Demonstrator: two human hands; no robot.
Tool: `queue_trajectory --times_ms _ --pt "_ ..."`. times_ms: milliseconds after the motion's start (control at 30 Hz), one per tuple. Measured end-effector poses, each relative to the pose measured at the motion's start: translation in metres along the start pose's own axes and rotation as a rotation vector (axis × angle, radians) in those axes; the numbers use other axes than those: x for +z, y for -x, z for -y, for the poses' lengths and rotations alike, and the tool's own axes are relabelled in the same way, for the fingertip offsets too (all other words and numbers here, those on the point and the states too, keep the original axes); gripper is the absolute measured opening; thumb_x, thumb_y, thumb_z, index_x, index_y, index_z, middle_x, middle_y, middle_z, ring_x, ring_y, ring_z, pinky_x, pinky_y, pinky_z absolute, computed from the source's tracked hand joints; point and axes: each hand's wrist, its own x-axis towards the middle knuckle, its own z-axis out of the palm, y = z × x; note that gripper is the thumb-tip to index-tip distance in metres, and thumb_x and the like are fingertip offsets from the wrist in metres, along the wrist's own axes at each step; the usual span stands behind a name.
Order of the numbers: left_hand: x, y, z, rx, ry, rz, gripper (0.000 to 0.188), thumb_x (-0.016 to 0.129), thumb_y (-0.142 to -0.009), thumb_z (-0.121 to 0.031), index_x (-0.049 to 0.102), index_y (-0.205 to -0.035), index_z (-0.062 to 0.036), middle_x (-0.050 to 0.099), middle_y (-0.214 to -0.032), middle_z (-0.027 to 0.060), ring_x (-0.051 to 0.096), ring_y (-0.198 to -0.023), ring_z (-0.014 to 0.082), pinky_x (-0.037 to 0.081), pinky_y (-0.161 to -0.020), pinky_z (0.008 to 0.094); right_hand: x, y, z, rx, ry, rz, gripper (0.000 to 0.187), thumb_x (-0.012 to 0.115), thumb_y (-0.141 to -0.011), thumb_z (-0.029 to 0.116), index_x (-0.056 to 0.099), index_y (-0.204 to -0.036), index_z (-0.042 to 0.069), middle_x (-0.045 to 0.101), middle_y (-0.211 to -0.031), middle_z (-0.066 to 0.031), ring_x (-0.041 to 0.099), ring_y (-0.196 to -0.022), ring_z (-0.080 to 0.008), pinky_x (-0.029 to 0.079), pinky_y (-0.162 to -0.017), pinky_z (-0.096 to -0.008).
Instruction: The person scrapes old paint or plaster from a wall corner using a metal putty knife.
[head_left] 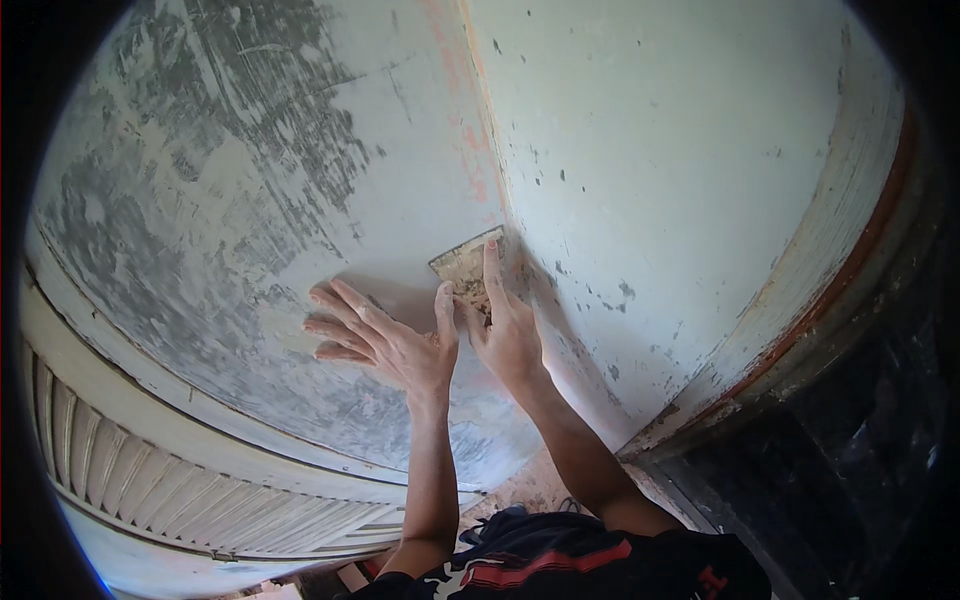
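Note:
My right hand (507,338) grips a putty knife (465,264) with a wide blade crusted in dried putty. Its index finger lies stretched along the blade, whose far edge rests by the corner where two walls meet. Beside it, my left hand (392,345) has its fingers spread against the left wall (400,230), the thumb pointing up close to the knife. White dust coats the left fingers, and crumbs of putty sit near the base of the thumb. The knife's handle is mostly hidden in my right hand.
Grey patches and scraped streaks mark the left wall. The right wall (680,180) is pale with small dark chips. A louvred shutter (180,480) curves along the lower left. At the right edge runs a worn frame (850,250) beside a dark area. Debris lies on the floor below.

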Motion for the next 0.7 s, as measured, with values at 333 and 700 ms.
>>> queue_trajectory --times_ms 333,700 --pt "0.007 0.000 0.005 0.022 -0.083 -0.022 0.120 0.057 -0.082 -0.075 0.010 -0.155 0.0073 0.001 -0.162 0.0309 -0.016 -0.147 0.0506 -0.013 -0.110 0.0702 0.000 0.003 -0.009 -0.128 0.083 -0.062 0.087 0.071 -0.088 0.015 0.020 -0.157 0.005 0.068 -0.105 -0.0269 0.071 -0.089 -0.0389 0.057 -0.071 -0.0426" --pt "0.010 -0.001 0.003 0.032 -0.094 -0.042 0.120 0.056 -0.082 -0.075 0.008 -0.154 0.0084 0.005 -0.161 0.0315 -0.015 -0.147 0.0517 -0.014 -0.109 0.0706 0.004 -0.001 -0.006 -0.181 0.043 -0.093 0.087 0.072 -0.083 0.006 0.023 -0.155 0.000 0.069 -0.097 -0.0235 0.070 -0.082 -0.0354 0.055 -0.071 -0.0397"
